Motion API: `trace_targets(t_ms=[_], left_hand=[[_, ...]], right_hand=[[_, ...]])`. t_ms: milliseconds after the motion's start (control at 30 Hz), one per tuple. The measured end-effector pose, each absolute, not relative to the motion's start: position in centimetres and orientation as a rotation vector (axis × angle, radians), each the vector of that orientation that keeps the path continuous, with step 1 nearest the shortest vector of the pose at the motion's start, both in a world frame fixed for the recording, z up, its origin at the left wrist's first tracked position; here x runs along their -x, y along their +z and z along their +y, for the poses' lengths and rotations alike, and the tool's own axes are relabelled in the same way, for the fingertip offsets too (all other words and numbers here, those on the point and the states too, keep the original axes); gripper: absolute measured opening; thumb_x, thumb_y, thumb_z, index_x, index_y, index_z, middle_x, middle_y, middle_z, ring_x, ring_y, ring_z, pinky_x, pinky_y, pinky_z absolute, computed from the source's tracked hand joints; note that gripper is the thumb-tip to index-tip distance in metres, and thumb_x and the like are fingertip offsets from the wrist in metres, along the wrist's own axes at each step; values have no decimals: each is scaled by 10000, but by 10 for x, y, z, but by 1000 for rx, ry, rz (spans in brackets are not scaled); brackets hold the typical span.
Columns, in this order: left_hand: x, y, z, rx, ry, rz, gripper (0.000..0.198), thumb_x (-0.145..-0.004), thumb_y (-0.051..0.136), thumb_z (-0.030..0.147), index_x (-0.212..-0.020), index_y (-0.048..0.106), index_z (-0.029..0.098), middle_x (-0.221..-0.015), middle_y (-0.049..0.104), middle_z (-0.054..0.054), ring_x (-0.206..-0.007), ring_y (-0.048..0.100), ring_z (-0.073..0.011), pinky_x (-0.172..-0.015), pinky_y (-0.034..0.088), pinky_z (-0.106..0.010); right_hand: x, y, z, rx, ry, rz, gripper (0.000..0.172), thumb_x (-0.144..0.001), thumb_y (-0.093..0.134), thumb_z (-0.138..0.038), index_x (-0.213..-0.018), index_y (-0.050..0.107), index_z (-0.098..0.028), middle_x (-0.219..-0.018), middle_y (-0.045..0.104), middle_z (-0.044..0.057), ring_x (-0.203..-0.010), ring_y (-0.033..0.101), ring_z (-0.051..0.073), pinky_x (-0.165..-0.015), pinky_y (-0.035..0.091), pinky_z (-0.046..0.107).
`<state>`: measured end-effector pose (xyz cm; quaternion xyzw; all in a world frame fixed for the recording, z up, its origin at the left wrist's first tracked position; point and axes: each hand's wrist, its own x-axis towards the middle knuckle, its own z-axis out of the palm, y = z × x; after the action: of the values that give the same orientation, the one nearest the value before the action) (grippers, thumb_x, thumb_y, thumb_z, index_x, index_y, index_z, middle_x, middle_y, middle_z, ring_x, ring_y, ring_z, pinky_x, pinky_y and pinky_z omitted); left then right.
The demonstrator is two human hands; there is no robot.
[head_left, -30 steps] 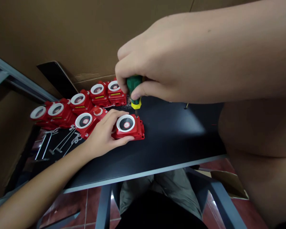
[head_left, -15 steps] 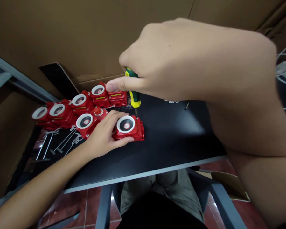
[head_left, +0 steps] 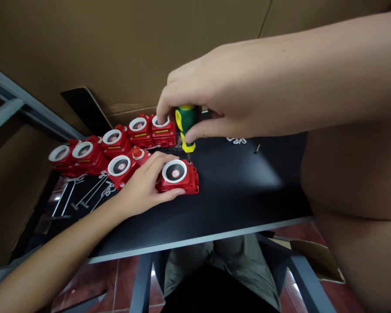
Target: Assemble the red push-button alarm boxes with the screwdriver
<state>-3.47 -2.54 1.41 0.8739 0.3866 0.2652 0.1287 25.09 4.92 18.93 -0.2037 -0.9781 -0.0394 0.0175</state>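
Note:
A red box with a round white-rimmed face (head_left: 178, 176) sits on the black tabletop (head_left: 234, 191). My left hand (head_left: 146, 184) grips its left side, thumb along the front edge. My right hand (head_left: 221, 104) is closed around a green and yellow screwdriver (head_left: 186, 126), held upright, its tip set at the box's far right corner.
Several more red boxes (head_left: 117, 143) stand in a curved row behind and left of my left hand. Thin metal rods (head_left: 84, 195) lie at the table's left. A loose screw (head_left: 257, 149) and a small white item (head_left: 236, 140) lie farther back. Brown cardboard (head_left: 117, 48) walls the far side.
My right hand has turned on the screwdriver handle, fingers regripping it; the tip stays at the same corner. My left hand and the box have not moved.

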Motion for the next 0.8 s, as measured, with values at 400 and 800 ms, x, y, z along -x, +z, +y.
trace_targets(t_ms=[400,800], left_hand=[[35,15,-27,-2515,751,1137,661,-1075,868,627,-1527,633,206,-1465,767,-153,-1322,784,-346,-1188,660,-461],[36,16,-26,-2457,687,1205,686,-1050,859,680,-1522,648,229,-1460,772,-163,-1317,774,-375,-1194,663,-532]], right_hand=[[-249,194,51,762,-186,-2978,170,-1105,780,-318,-1234,819,-214,-943,741,-90,-915,686,113,-804,512,296],[-229,182,40,1278,-595,-2746,999,-1087,371,-1003,-1113,872,-140,-744,645,64,-1132,824,436,-1031,611,569]])
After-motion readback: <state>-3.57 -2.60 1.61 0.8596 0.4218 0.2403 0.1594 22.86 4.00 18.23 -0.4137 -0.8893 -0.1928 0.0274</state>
